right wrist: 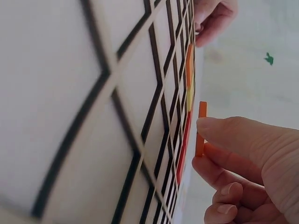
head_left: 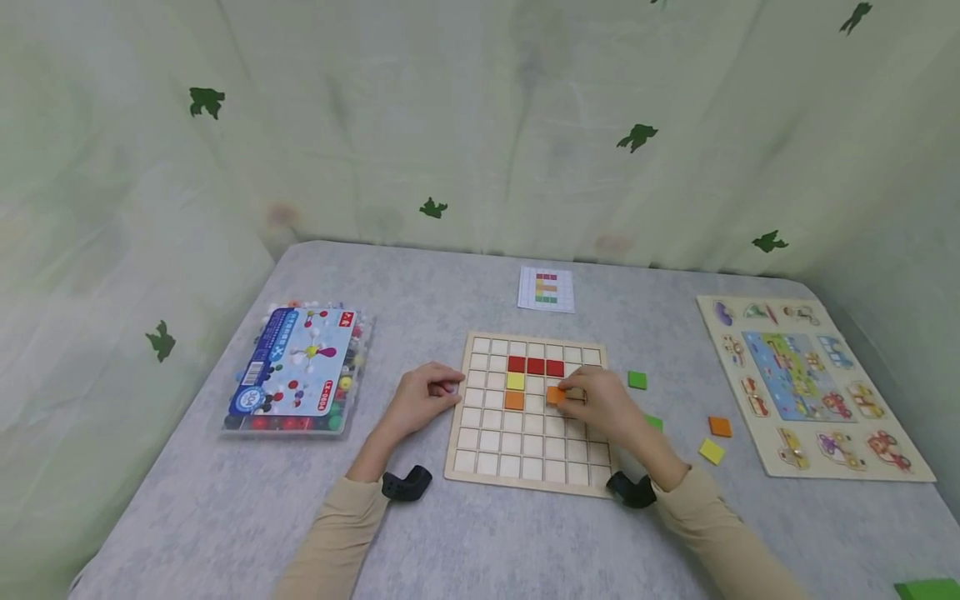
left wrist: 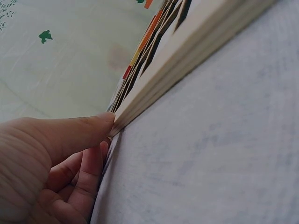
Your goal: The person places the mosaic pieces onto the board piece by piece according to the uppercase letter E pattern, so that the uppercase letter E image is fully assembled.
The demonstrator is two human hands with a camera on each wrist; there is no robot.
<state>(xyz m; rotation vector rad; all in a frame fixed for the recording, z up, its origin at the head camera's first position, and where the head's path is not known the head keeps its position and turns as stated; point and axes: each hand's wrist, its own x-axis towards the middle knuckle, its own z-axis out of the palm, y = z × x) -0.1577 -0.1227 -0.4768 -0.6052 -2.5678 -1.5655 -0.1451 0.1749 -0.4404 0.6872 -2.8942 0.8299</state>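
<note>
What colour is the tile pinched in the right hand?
Orange; the tile shows best in the right wrist view.

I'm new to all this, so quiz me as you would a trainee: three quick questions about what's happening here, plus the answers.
1. True or false: the left hand is clear of the grid board.

2. Which colour is the tile pinched by the right hand?
A. Green
B. Orange
C. Yellow

3. How many red tiles lie in the board?

Key:
1. False; its fingers touch the board's edge.
2. B, orange.
3. Three, side by side in one row.
</note>
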